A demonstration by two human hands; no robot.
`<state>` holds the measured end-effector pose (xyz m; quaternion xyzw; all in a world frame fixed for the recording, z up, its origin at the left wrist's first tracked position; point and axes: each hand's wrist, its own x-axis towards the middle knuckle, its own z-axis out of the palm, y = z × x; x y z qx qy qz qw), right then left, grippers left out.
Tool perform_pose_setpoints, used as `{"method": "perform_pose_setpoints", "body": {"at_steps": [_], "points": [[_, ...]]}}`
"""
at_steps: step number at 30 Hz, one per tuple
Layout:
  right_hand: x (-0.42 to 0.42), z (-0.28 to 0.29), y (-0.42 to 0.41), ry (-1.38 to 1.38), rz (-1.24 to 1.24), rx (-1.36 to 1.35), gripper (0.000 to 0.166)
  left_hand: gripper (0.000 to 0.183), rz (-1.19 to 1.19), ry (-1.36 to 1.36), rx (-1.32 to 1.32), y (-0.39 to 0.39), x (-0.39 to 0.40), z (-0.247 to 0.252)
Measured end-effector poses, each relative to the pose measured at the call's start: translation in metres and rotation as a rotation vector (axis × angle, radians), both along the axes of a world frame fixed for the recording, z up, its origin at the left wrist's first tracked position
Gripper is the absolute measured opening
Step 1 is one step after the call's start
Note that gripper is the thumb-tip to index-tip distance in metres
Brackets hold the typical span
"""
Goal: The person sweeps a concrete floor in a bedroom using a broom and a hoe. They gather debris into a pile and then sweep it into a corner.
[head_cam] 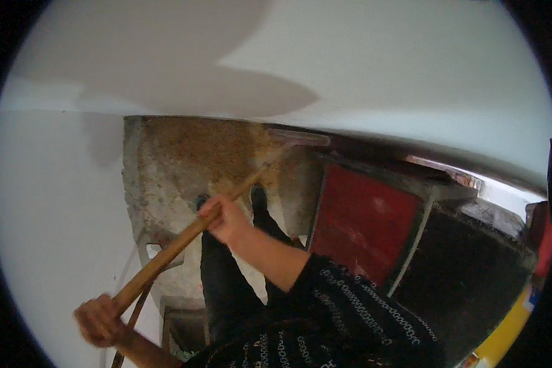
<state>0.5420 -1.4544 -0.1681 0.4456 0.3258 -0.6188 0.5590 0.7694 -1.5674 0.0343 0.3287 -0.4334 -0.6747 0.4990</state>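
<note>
A long wooden pole runs diagonally across the view, held in both of my hands. My left hand is closed round its near end at the lower left. Further along the shaft, my right hand grips it above my legs. At the far end a pale crosswise head lies low beside the base of the white wall; blur hides whether it is a rake, a pusher or another tool. Under the pole, a brown layer covers part of the rough concrete floor.
White walls rise ahead and at left. To my right are a red panel, a dark surface and a yellow object. A thin dark stick leans near my left hand. My shoes stand on the floor.
</note>
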Motion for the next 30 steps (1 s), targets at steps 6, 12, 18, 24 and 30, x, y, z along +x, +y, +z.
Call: {"method": "perform_pose_setpoints", "body": {"at_steps": [6, 12, 18, 24, 30], "points": [[0.0, 0.036, 0.004, 0.016, 0.042, 0.0, 0.01, 0.024, 0.047, 0.124, 0.126, -0.016, 0.03, -0.019], [-0.138, -0.063, 0.077, 0.203, -0.13, 0.28, 0.018, 0.028, -0.342, 0.334, 0.207, 0.037, -0.095, -0.159], [-0.178, -0.111, 0.116, 0.306, -0.206, 0.268, 0.02, 0.029, -0.421, 0.312, 0.32, 0.057, -0.158, -0.136], [-0.04, -0.058, 0.039, 0.234, -0.101, 0.182, 0.01, 0.032, -0.268, 0.235, 0.071, 0.031, -0.052, -0.054], [0.055, 0.041, -0.019, -0.118, 0.03, -0.051, 0.013, 0.027, -0.102, 0.144, -0.03, 0.006, 0.06, 0.03]]}}
